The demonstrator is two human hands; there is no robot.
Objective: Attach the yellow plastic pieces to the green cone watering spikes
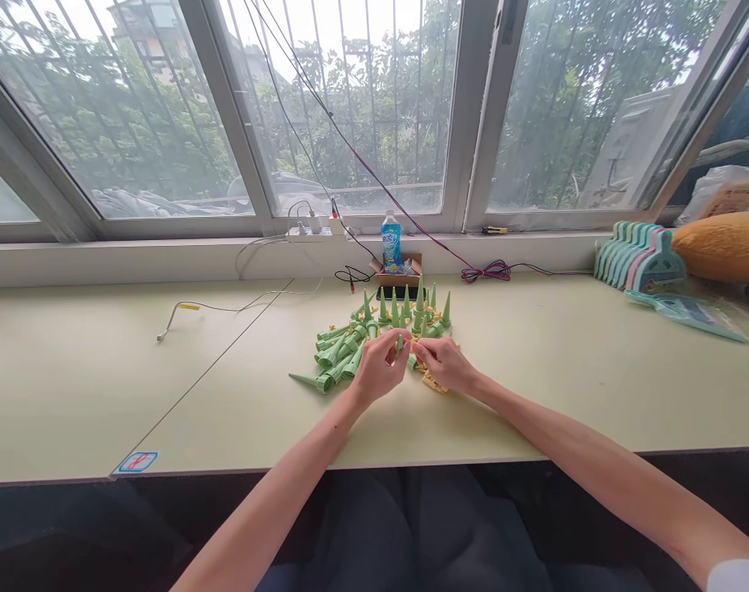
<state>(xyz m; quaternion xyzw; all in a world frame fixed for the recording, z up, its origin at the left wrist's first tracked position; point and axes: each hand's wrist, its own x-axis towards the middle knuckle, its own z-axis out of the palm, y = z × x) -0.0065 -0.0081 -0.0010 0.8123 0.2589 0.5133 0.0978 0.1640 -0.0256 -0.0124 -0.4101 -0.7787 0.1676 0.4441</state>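
Plainly, hands: two, both ours, meeting over the near side of the heap; our left hand [380, 366] and our right hand [446, 363] come fingertips to fingertips.
Grip: we see thumb and fingers bent close on each side, but whatever lies between them is too small to make out, so we cannot tell what either one clasps.
Green cones [332, 353]: more than a dozen on the table [534, 345], just beyond and beside our hands; at least six stand upright, at least five lie on their sides to the left. Overlap and our fingers spoil an exact count.
Yellow pieces [434, 383]: several, just beside our right hand and among the cones; we cannot number them.
Bottle [391, 241]: one, blue-labelled, its base hidden by the box.
Box [399, 280]: one, cardboard, its contents unclear to us.
Dark flat object [386, 293]: one, partly covered by the cones.
Orange cushion [719, 247]: one, cut off at the right edge.
Our arms: two, the left cut off by the lower edge.
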